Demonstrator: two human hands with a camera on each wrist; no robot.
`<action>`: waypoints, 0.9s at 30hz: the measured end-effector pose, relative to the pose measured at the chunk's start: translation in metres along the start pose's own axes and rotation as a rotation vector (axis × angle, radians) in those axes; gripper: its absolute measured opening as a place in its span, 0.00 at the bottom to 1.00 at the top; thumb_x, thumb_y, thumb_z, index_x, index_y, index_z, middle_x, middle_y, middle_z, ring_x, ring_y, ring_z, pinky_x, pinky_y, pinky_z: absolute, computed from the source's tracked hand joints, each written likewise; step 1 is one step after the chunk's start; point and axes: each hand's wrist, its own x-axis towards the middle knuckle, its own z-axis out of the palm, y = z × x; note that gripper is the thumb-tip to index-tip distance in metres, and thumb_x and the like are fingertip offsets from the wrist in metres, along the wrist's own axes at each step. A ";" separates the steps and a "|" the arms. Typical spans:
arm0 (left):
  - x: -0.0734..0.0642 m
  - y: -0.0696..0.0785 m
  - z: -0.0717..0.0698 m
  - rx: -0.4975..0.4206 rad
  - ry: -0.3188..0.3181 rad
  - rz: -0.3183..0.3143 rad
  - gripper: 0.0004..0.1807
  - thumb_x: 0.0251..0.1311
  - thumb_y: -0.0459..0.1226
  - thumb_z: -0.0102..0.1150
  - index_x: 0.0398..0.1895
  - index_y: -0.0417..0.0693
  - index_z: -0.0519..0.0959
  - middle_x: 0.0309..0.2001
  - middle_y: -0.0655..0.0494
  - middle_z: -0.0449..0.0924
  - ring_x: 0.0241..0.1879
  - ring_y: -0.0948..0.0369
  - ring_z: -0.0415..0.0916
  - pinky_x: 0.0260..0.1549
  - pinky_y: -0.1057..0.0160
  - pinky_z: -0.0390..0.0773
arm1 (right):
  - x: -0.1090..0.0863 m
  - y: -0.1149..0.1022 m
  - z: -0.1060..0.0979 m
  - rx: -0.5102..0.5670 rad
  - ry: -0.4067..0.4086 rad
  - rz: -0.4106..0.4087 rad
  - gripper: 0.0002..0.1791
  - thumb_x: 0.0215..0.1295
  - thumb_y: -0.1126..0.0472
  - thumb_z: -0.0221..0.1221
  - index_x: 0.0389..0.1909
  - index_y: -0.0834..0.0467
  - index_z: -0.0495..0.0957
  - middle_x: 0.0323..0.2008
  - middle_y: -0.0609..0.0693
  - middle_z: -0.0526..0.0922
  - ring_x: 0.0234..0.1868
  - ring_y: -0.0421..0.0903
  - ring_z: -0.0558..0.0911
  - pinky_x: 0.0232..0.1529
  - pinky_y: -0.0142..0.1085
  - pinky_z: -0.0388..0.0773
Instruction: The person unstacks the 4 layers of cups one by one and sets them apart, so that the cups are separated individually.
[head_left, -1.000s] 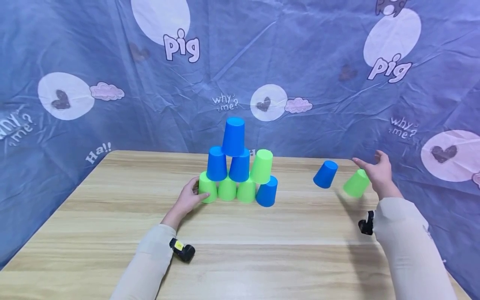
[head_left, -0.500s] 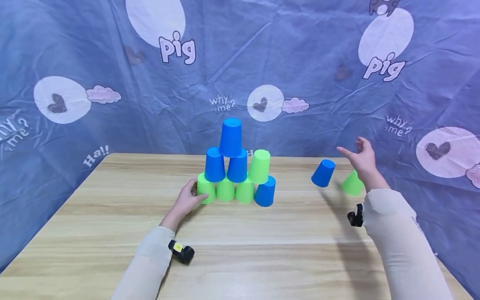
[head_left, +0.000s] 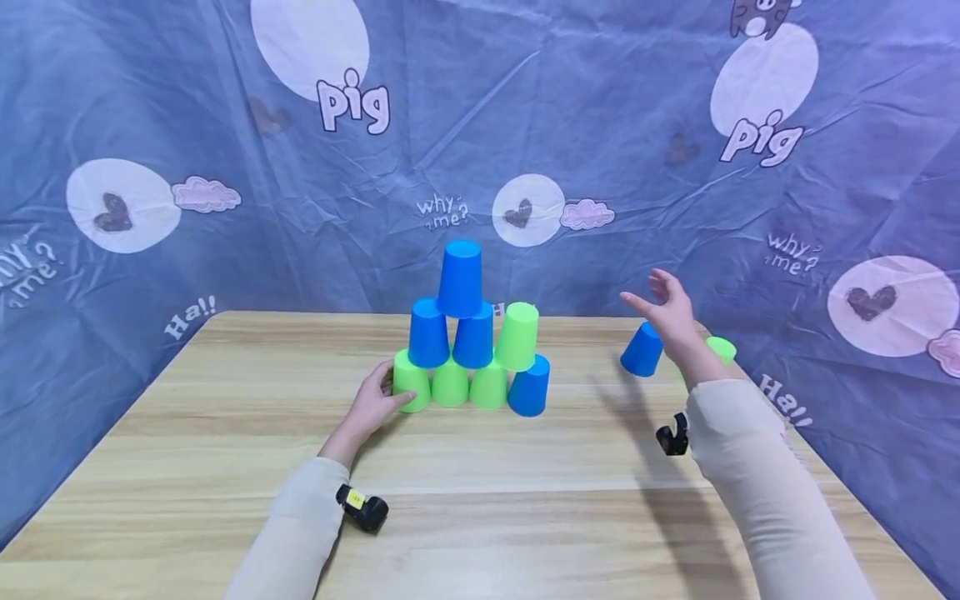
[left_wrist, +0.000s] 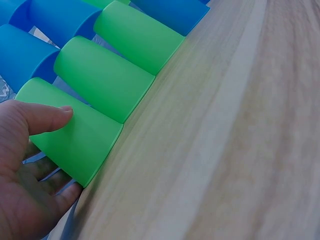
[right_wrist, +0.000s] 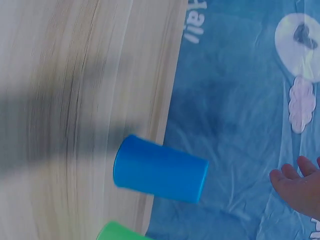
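Observation:
An upside-down cup pyramid stands mid-table. Three green cups (head_left: 450, 384) and a blue cup (head_left: 529, 387) form its bottom row. Above them are two blue cups (head_left: 428, 335) and a green cup (head_left: 518, 337), topped by a blue cup (head_left: 461, 279) over the two blue ones. My left hand (head_left: 372, 403) holds the leftmost green cup (left_wrist: 85, 135), thumb on its front and fingers around its far side. Raised in the air, my right hand (head_left: 670, 317) holds nothing, fingers spread. Close to it stand a loose blue cup (head_left: 641, 351) and a green cup (head_left: 722, 349) partly hidden by the forearm.
The wooden table (head_left: 480, 517) ends at a hanging blue printed cloth (head_left: 420, 100) at the back and both sides. A black wrist camera (head_left: 363, 507) sits on the left sleeve, another black camera (head_left: 672, 435) on the right.
My right hand has moved left, from over the loose green cup to over the loose blue cup. The left hand stays at the leftmost green cup, and the pyramid looks the same.

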 end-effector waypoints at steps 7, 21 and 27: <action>0.000 -0.002 0.001 0.001 0.008 -0.008 0.36 0.56 0.30 0.58 0.67 0.36 0.56 0.64 0.35 0.62 0.65 0.42 0.60 0.67 0.47 0.60 | -0.003 -0.010 0.020 0.029 -0.043 -0.036 0.45 0.62 0.50 0.58 0.72 0.59 0.45 0.72 0.61 0.52 0.72 0.58 0.51 0.71 0.53 0.54; 0.000 0.002 0.000 -0.018 0.002 -0.016 0.36 0.55 0.29 0.57 0.68 0.36 0.55 0.66 0.34 0.60 0.67 0.42 0.57 0.68 0.47 0.59 | -0.003 -0.038 0.057 0.128 -0.130 -0.095 0.41 0.62 0.54 0.58 0.71 0.58 0.50 0.70 0.59 0.57 0.71 0.55 0.56 0.71 0.49 0.57; -0.001 0.002 0.001 -0.016 0.001 -0.014 0.37 0.55 0.29 0.57 0.68 0.35 0.55 0.66 0.34 0.60 0.66 0.42 0.57 0.68 0.47 0.59 | -0.003 -0.048 0.067 0.161 -0.145 -0.113 0.39 0.61 0.56 0.59 0.70 0.59 0.52 0.68 0.60 0.60 0.70 0.56 0.59 0.70 0.49 0.59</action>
